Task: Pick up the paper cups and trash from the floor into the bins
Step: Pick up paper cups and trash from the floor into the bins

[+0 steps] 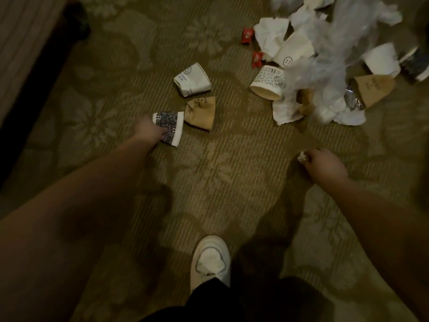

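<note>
My left hand [149, 131] is closed around a dark patterned paper cup [170, 126] lying on the carpet. Right beside that cup lies a crushed brown cup [201, 113], and above it a white cup with a smiley face [192, 79]. My right hand [325, 165] pinches a small white scrap of paper [302, 156] just above the floor. At the upper right is a heap of trash: a white printed cup [268, 82], crumpled white paper [271, 36], a clear plastic bag [329, 54] and two red wrappers [248, 34]. No bin is in view.
A dark piece of furniture [30, 73] runs along the left edge. My white shoe [210, 259] stands on the patterned carpet [232, 170] at bottom centre. More cups, one white [381, 59] and one brown [373, 88], lie at the far right.
</note>
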